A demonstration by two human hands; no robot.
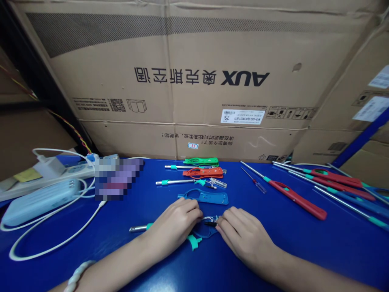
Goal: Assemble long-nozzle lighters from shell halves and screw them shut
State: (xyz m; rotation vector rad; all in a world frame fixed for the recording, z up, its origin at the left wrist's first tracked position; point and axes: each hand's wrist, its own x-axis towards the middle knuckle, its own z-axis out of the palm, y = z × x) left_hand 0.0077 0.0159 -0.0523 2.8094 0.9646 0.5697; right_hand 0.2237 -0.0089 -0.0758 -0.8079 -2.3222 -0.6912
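Observation:
Between my hands lies a blue lighter handle half, partly hidden by my fingers. My left hand is closed over its tube end; what the fingertips pinch is hidden. From under this hand a metal lighter tube with a green collar sticks out to the left. My right hand is closed at the handle's right end, fingertips on a small black igniter with white wires. A green trigger lies just below the handle. Beyond my hands is another blue handle half, lying flat.
Further back lie red and green handle halves with tubes. A screwdriver and a red lighter lie right, beside several more lighters. Left are a power bank, cables and a blurred-out object. A cardboard box stands behind.

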